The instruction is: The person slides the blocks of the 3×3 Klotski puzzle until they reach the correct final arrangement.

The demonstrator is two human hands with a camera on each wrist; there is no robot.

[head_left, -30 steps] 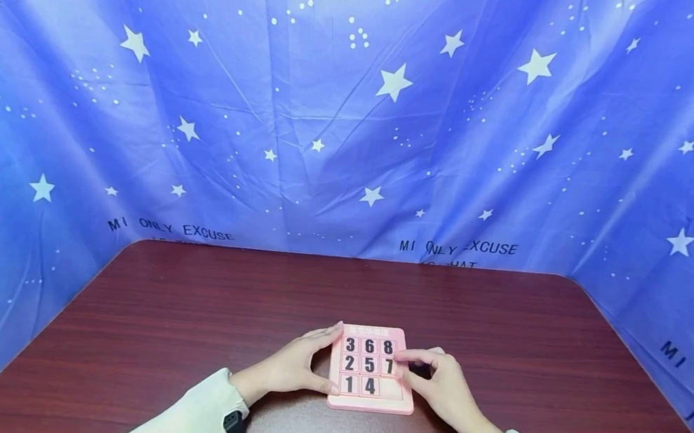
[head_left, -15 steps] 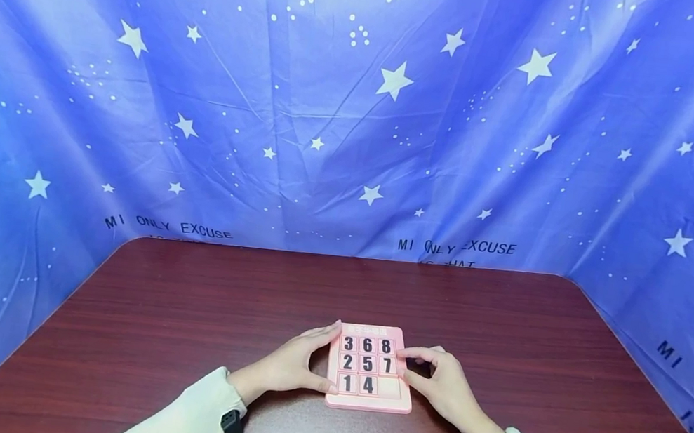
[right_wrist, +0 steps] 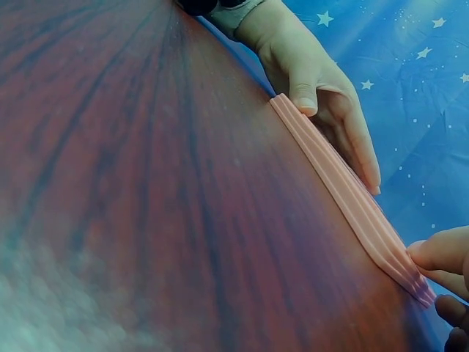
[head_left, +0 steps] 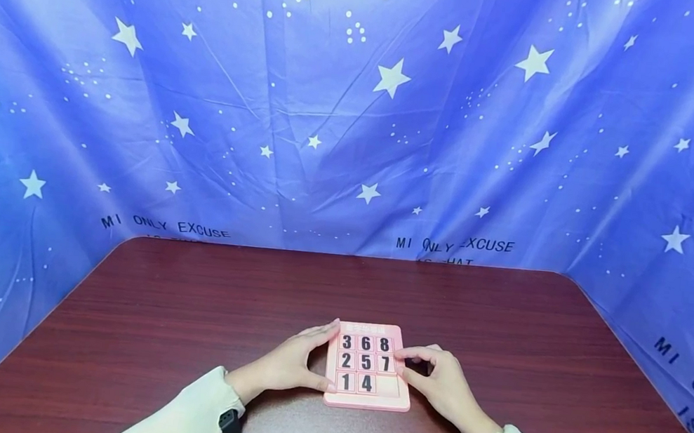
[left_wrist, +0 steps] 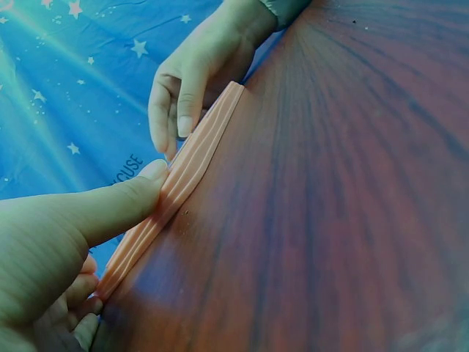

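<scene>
A pink number slide puzzle (head_left: 364,364) lies on the table in the head view. Its tiles read 3 6 8, then 2 5 7, then 1 4, with the vacant cell at lower right. My left hand (head_left: 287,362) holds its left side, thumb near the 1 and fingers at the top left corner. On the right side, the thumb and index finger of my right hand (head_left: 446,388) rest at the edge beside the 8 and 7. Both wrist views show the puzzle's ridged side (left_wrist: 192,165) low and edge-on, hiding the number face.
The dark red wooden table (head_left: 219,288) stretches out around the puzzle. Behind and at both sides hangs a blue curtain (head_left: 308,99) with white stars and lettering. Pale sleeves (head_left: 187,404) and black wrist straps cover the forearms.
My right fingertips have drawn slightly right, off the 7 tile toward the puzzle's edge. The tiles keep their order. The whole head view has shifted a little.
</scene>
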